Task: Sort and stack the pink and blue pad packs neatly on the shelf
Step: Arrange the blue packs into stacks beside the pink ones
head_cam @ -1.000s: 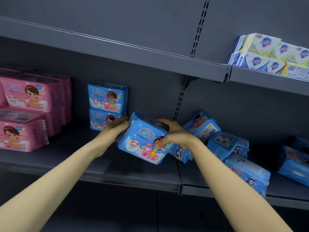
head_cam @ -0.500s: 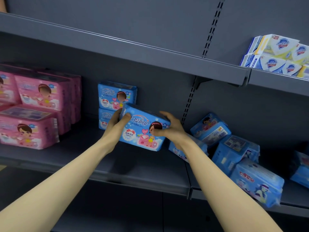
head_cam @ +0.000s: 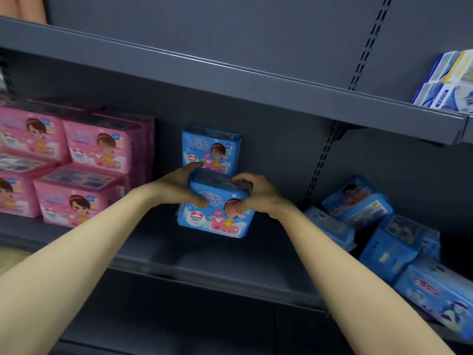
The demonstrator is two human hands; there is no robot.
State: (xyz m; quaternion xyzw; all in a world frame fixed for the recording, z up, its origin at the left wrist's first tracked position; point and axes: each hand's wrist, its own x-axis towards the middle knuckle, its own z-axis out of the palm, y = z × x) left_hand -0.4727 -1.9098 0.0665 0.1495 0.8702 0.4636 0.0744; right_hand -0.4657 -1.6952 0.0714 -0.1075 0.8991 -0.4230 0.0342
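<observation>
Since before, the pack (head_cam: pixel 217 219) is being carried left to the stack (head_cam: pixel 211 149), gripped by the left hand (head_cam: pixel 174 188) and right hand (head_cam: pixel 258 197). It should be set down flat, edges matching.

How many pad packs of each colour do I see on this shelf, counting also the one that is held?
Pink packs: 4
Blue packs: 6 (1 held, 1 behind it, 4 piled at right)
Total: 10 in view; more may be hidden behind.
</observation>
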